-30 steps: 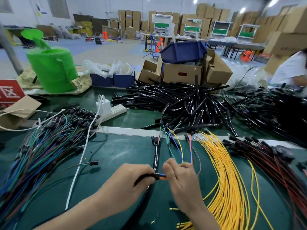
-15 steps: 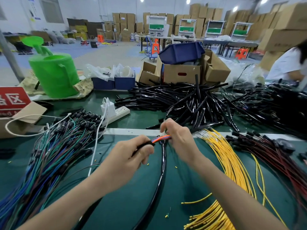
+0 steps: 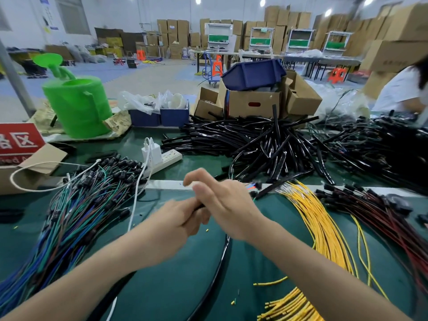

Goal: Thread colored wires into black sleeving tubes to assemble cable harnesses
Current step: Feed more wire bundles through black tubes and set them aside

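My left hand (image 3: 173, 220) grips the end of a black sleeving tube (image 3: 223, 258), which trails down the green mat toward me. My right hand (image 3: 223, 202) lies against the left one and partly over it, its blurred fingers curled over the colored wire bundle (image 3: 251, 186). The bundle's orange and blue strands poke out just past that hand's far side. The spot where the wires enter the tube is hidden under my hands. A big pile of loose black tubes (image 3: 254, 144) lies behind them.
Yellow wires (image 3: 320, 225) and red-black leads (image 3: 382, 216) fan out on the right, and blue-green wires (image 3: 76, 212) on the left. A power strip (image 3: 163, 158), a green watering can (image 3: 77, 107), cardboard boxes (image 3: 253, 104) and a red sign (image 3: 19, 142) stand behind. Another person (image 3: 403, 89) sits far right.
My hands have closed together: the right hand came back against the left. Less colored wire shows between them, and the loose wire ends now stick out beyond the right hand.
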{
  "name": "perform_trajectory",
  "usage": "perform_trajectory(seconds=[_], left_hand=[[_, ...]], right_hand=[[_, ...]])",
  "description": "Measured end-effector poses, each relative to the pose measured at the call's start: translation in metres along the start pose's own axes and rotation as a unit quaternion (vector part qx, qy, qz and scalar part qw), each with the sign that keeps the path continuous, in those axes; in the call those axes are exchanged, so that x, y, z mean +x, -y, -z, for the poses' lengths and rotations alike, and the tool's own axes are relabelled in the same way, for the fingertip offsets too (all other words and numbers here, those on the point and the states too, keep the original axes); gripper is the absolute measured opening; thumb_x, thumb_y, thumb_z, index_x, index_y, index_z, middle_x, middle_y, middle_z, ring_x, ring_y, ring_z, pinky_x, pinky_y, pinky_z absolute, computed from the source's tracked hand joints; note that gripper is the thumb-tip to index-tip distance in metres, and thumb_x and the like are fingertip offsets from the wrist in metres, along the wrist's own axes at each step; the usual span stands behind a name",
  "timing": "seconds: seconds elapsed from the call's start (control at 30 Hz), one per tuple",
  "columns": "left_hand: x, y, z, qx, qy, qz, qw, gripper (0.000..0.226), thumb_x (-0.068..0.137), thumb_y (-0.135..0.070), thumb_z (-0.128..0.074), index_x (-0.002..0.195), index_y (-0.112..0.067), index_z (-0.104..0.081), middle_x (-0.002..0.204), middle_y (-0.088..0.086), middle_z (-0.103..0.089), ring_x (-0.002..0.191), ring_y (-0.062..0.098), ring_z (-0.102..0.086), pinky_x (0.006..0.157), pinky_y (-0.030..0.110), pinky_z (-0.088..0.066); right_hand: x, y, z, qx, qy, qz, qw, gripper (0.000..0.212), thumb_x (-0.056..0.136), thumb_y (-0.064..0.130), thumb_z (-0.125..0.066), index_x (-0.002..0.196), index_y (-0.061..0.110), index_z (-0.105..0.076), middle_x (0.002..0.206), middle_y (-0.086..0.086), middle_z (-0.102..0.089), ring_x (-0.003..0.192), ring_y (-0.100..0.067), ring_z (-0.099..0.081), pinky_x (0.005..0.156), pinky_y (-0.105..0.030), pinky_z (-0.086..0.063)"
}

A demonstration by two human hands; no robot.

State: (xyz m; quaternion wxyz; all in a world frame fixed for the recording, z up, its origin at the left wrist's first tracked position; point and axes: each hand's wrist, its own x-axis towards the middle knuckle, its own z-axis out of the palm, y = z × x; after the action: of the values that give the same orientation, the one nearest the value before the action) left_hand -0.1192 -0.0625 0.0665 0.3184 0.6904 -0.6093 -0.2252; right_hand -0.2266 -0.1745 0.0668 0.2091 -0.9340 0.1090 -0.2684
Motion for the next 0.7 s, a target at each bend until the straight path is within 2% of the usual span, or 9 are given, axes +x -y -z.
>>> perform_trajectory(seconds=[0.1, 0.17, 0.27, 0.33, 0.43, 0.5, 0.57, 0.63, 0.7], left_hand=[[-0.009, 0.001, 0.004, -0.043, -0.023, -0.032, 0.998, 0.026, 0.098, -0.035, -0.038, 0.072, -0.031, -0.045, 0.05, -0.012, -0.041, 0.044, 0.007, -0.028, 0.043, 0.017, -0.025], [-0.015, 0.005, 0.007, -0.07, -0.028, -0.047, 0.996, 0.029, 0.096, -0.044, -0.036, 0.073, -0.032, -0.046, 0.049, -0.012, -0.037, 0.045, 0.006, -0.026, 0.042, 0.018, -0.023], [-0.019, 0.012, 0.01, -0.078, -0.027, -0.043, 0.996, 0.027, 0.094, -0.046, -0.037, 0.073, -0.031, -0.048, 0.051, -0.009, -0.034, 0.048, 0.01, -0.024, 0.042, 0.022, -0.022], [-0.02, 0.015, 0.012, -0.065, -0.016, -0.04, 0.997, 0.029, 0.095, -0.048, -0.037, 0.072, -0.034, -0.048, 0.051, -0.008, -0.036, 0.047, 0.01, -0.025, 0.042, 0.022, -0.023], [-0.021, 0.015, 0.017, -0.015, 0.03, -0.036, 0.999, 0.023, 0.088, -0.049, -0.035, 0.073, -0.037, -0.048, 0.053, -0.009, -0.043, 0.047, 0.009, -0.029, 0.043, 0.02, -0.027], [-0.022, 0.014, 0.018, -0.011, 0.061, -0.025, 0.998, 0.024, 0.088, -0.051, -0.035, 0.076, -0.035, -0.048, 0.054, -0.009, -0.042, 0.048, 0.01, -0.028, 0.043, 0.021, -0.027], [-0.023, 0.011, 0.018, 0.006, 0.084, -0.015, 0.996, 0.023, 0.089, -0.048, -0.035, 0.076, -0.035, -0.047, 0.052, -0.009, -0.042, 0.046, 0.008, -0.027, 0.043, 0.019, -0.026], [-0.022, 0.007, 0.018, 0.037, 0.099, -0.006, 0.994, 0.024, 0.095, -0.041, -0.035, 0.075, -0.033, -0.046, 0.052, -0.013, -0.045, 0.045, 0.009, -0.029, 0.044, 0.016, -0.026], [-0.018, 0.003, 0.015, 0.057, 0.113, 0.0, 0.992, 0.025, 0.099, -0.034, -0.037, 0.076, -0.031, -0.046, 0.051, -0.017, -0.046, 0.044, 0.009, -0.032, 0.044, 0.016, -0.027]], right_hand=[[-0.011, -0.026, 0.006, 0.167, 0.007, -0.116, 0.979, 0.04, 0.099, 0.049, -0.026, 0.113, 0.027, -0.056, 0.05, 0.005, -0.046, 0.048, -0.013, -0.043, 0.056, -0.032, -0.039], [-0.023, -0.043, 0.009, 0.23, 0.026, -0.18, 0.956, 0.037, 0.102, 0.038, -0.031, 0.1, 0.015, -0.06, 0.052, -0.002, -0.043, 0.047, -0.017, -0.043, 0.055, -0.036, -0.039], [-0.038, -0.05, 0.011, 0.247, 0.07, -0.164, 0.952, 0.056, 0.09, 0.053, -0.041, 0.083, 0.0, -0.059, 0.046, 0.009, -0.036, 0.042, -0.009, -0.036, 0.047, -0.026, -0.033], [-0.043, -0.048, 0.015, 0.207, 0.102, -0.127, 0.965, 0.055, 0.079, 0.057, -0.043, 0.074, 0.006, -0.06, 0.044, 0.012, -0.034, 0.042, -0.005, -0.03, 0.045, -0.023, -0.027], [-0.046, -0.047, 0.026, 0.165, 0.11, -0.136, 0.971, 0.062, 0.087, 0.063, -0.038, 0.063, 0.008, -0.053, 0.046, 0.01, -0.033, 0.043, -0.005, -0.028, 0.045, -0.02, -0.024], [-0.047, -0.045, 0.035, 0.106, 0.13, -0.138, 0.976, 0.06, 0.088, 0.07, -0.03, 0.059, 0.02, -0.047, 0.047, 0.008, -0.031, 0.041, -0.006, -0.029, 0.044, -0.019, -0.023], [-0.047, -0.039, 0.045, -0.041, 0.184, -0.101, 0.977, 0.062, 0.077, 0.079, -0.02, 0.063, 0.024, -0.043, 0.047, 0.005, -0.032, 0.043, -0.011, -0.034, 0.046, -0.025, -0.025], [-0.047, -0.035, 0.05, -0.212, 0.219, -0.049, 0.951, 0.071, 0.067, 0.084, -0.005, 0.07, 0.022, -0.04, 0.05, 0.004, -0.034, 0.052, -0.019, -0.04, 0.049, -0.033, -0.026], [-0.045, -0.031, 0.05, -0.307, 0.23, 0.0, 0.923, 0.072, 0.064, 0.082, 0.0, 0.074, 0.021, -0.038, 0.053, 0.004, -0.031, 0.055, -0.025, -0.039, 0.045, -0.032, -0.019]])
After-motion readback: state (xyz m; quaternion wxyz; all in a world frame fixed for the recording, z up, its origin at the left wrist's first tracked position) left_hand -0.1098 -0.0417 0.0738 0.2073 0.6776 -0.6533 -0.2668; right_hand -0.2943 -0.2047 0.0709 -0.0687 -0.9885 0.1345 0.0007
